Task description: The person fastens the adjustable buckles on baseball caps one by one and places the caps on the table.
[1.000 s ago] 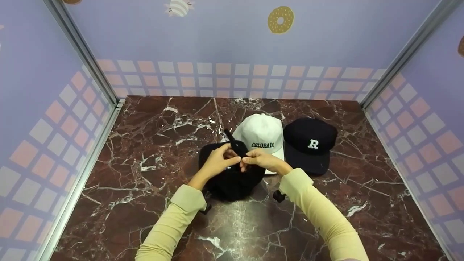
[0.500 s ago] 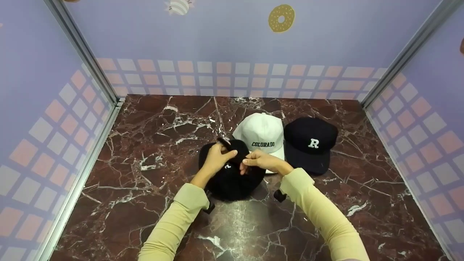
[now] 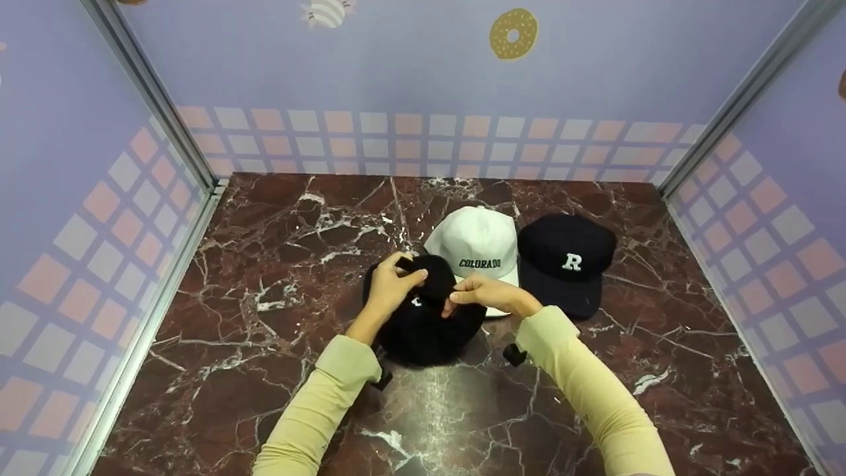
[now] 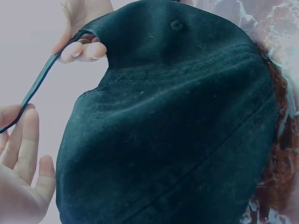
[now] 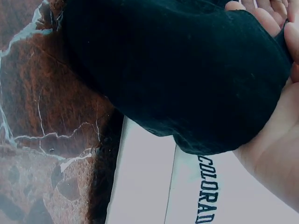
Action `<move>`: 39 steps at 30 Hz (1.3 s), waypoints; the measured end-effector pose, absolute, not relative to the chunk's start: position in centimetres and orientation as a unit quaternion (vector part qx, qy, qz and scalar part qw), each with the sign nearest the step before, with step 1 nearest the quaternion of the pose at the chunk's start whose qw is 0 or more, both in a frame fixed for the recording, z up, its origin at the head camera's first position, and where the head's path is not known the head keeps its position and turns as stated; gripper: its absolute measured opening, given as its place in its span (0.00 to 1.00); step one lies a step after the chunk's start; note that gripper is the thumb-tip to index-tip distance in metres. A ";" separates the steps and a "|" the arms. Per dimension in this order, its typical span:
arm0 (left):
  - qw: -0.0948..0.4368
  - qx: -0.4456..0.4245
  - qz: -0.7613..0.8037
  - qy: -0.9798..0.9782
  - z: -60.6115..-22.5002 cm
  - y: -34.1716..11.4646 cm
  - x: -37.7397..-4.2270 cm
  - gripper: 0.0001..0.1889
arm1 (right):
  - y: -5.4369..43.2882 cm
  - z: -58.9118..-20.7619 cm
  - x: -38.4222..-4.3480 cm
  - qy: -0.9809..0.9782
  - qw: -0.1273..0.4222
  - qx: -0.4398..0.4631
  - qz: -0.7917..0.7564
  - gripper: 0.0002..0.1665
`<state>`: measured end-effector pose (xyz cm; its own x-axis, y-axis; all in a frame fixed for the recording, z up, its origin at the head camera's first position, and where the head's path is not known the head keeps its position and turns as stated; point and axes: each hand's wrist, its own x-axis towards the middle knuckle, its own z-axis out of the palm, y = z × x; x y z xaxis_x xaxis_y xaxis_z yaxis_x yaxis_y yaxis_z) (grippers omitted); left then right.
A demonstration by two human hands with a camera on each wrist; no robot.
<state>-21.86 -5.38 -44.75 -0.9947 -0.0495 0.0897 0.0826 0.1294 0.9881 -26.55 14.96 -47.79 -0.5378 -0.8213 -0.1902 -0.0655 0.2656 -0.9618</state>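
Note:
A black cap (image 3: 429,337) lies in front of me, with the back opening and thin strap (image 4: 41,79) showing in the left wrist view. My left hand (image 3: 391,285) pinches the strap toward its free end, thumb and fingers on either side. At the edge of the opening, where the strap meets the crown, my right hand (image 3: 488,295) grips the cap; its fingertips show through the gap in the left wrist view. A small white mark is partly visible on the cap between the hands. In the right wrist view the dark crown (image 5: 177,70) hides much of the fingers.
A white cap (image 3: 477,238) lettered COLORADO sits just behind the right hand. To its right is a dark cap (image 3: 566,251) with a white R. All rest on a red-brown marbled tabletop (image 3: 284,344), enclosed by lilac walls (image 3: 423,73) on three sides.
My left hand has drawn back to the left, away from the right hand, with the strap. The right hand has shifted slightly right. The white cap and R cap stay put.

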 end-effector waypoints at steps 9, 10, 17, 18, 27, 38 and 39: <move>0.035 0.008 -0.711 -0.703 -46.5 -6.2 -23.3 0.05 | 15.3 -47.6 -26.6 0.708 0.380 -0.313 -0.506 0.17; 0.036 0.005 -0.718 -0.695 -46.5 -6.3 -23.3 0.05 | 15.3 -47.6 -26.6 0.709 0.381 -0.315 -0.504 0.17; 0.016 -0.008 -0.746 -0.666 -46.3 -6.7 -23.4 0.11 | 15.3 -47.3 -26.4 0.710 0.394 -0.299 -0.501 0.18; 0.015 -0.009 -0.745 -0.667 -46.2 -6.8 -23.4 0.13 | 15.2 -47.3 -26.4 0.708 0.396 -0.292 -0.507 0.19; 0.024 -0.026 -0.739 -0.672 -45.6 -6.6 -23.2 0.14 | 13.7 -45.8 -25.9 0.689 0.343 -0.233 -0.594 0.16; 0.025 -0.061 -0.707 -0.704 -45.8 -6.3 -22.9 0.10 | 11.5 -44.4 -24.9 0.692 0.289 -0.166 -0.640 0.09; 0.019 -0.061 -0.703 -0.709 -45.8 -6.4 -22.9 0.10 | 11.4 -44.4 -24.8 0.694 0.287 -0.161 -0.640 0.07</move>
